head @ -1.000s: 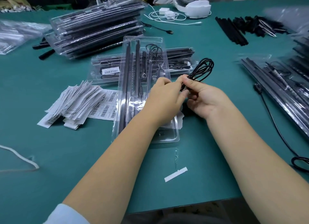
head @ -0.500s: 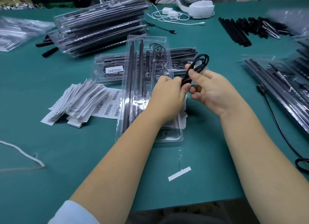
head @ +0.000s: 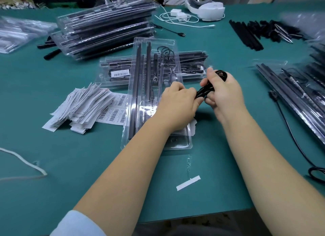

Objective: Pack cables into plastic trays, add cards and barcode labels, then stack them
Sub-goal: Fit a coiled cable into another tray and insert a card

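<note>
there, coiled cable [head: 207, 89] between both hands.

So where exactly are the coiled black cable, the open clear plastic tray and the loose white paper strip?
Coiled black cable [head: 222, 73], head view, top loop.
Open clear plastic tray [head: 182, 144], head view, near rim.
Loose white paper strip [head: 188, 183], head view, middle.

Packing workshop: stacked trays [head: 105, 26], barcode labels [head: 112, 114].
</note>
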Demonstrator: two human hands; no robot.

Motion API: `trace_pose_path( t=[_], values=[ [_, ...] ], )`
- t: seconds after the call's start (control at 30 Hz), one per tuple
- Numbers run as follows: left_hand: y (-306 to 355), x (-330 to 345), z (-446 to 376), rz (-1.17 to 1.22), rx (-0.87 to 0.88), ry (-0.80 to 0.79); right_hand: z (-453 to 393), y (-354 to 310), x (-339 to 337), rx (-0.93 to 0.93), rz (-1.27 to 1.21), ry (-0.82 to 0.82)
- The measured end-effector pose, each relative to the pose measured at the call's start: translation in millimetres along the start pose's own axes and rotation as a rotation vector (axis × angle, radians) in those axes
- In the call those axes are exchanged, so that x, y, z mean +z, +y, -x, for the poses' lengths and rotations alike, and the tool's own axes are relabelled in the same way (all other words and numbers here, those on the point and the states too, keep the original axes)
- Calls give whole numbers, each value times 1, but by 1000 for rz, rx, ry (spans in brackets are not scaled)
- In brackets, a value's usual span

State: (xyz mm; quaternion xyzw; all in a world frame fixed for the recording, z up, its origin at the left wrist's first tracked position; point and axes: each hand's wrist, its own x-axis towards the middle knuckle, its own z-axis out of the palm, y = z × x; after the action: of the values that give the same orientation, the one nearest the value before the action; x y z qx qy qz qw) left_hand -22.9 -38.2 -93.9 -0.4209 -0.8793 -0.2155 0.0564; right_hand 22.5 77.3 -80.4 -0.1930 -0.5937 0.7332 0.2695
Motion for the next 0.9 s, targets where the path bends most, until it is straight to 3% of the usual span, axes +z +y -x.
trace_pose_path(
  t=[0.13,0.3,0.37,0.57,0.67,0.8,0.9],
  values=[
    [2,-4,2,141,-3,29,0,-4,3,57,-76,11],
    [4,-6,1,65,63,32,4,-2,8,92,-91,85],
    [3,-3,-1,30,40,16,4,-5,5,68,22,62],
    [0,1,-5,4,10,10,-4,-21,-19,-304,967,-62],
    [0,1,-6,-9,-3,16,-7,-41,-26,-532,1450,-326],
    [-1,2,-4,-78,21,-27,-2,-54,-24,-541,2179,-566],
    [1,3,-4,-118,67,-48,7,-47,-21,-443,2263,-635]
  ],
)
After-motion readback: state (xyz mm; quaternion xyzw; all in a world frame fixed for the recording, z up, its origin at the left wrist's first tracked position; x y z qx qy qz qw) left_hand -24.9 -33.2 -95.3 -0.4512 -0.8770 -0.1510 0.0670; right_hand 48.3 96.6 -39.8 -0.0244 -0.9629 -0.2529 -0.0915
